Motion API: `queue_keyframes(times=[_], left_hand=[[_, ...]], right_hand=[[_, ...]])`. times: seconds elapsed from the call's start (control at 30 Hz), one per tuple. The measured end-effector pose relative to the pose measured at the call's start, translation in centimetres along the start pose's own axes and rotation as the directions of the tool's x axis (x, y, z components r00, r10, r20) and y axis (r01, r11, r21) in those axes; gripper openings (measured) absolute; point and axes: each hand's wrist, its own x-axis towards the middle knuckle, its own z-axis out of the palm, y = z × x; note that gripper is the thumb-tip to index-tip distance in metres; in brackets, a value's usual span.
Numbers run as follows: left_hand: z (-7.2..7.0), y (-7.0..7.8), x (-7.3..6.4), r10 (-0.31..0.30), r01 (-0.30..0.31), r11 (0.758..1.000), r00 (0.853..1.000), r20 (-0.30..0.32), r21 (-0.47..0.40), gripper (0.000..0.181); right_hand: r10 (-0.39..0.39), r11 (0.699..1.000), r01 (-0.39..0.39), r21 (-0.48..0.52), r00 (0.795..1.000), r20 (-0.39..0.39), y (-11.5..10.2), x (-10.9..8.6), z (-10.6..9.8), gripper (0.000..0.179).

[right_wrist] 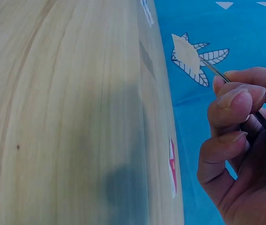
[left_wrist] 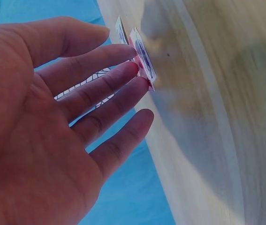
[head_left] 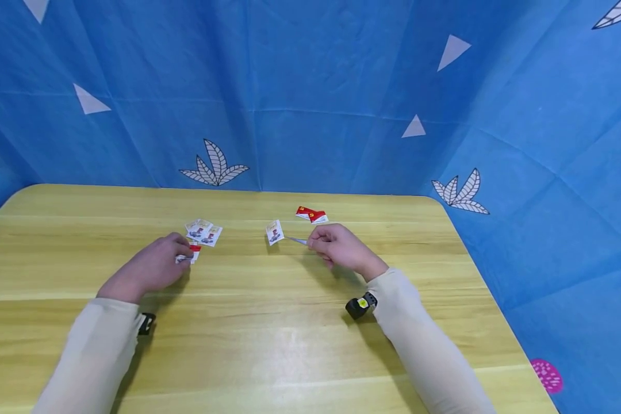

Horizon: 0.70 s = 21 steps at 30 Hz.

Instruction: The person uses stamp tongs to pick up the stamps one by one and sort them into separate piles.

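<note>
My right hand (head_left: pixel 341 248) pinches a pair of thin metal tweezers (right_wrist: pixel 218 72) between thumb and fingers. At the tweezers' tip a small white card with a printed picture (head_left: pixel 275 232) hangs above the table, its plain back (right_wrist: pixel 186 52) facing the right wrist camera. On the left, my left hand (head_left: pixel 157 264) reaches over some small red-and-white cards (head_left: pixel 196 253). In the left wrist view its fingers are nearly straight, with the fingertips (left_wrist: pixel 142 84) right at the cards' edge (left_wrist: pixel 145 58). Just beyond that hand lies a loose pile of white picture cards (head_left: pixel 204 232).
Two overlapping red-and-white cards with a yellow emblem (head_left: pixel 311 214) lie near the back of the wooden table (head_left: pixel 279 345), beyond my right hand. Behind the table's far edge hangs a blue patterned cloth (head_left: pixel 310 86), which also runs along the right side.
</note>
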Motion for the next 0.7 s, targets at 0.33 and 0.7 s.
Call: queue_keyframes(times=[0.33, 0.7], left_hand=[[-0.1, 0.0, -0.1, 0.005, -0.005, 1.000, 1.000, -0.002, -0.007, 0.025], [-0.1, -0.2, 0.0, 0.009, -0.009, 1.000, 1.000, -0.004, 0.010, 0.024]], right_hand=[[0.004, 1.000, -0.004, -0.002, 0.999, -0.033, 0.4, -0.5, -0.6, 0.020], [0.000, 1.000, 0.000, 0.003, 1.000, -0.019, 0.8, -1.4, -1.7, 0.019]])
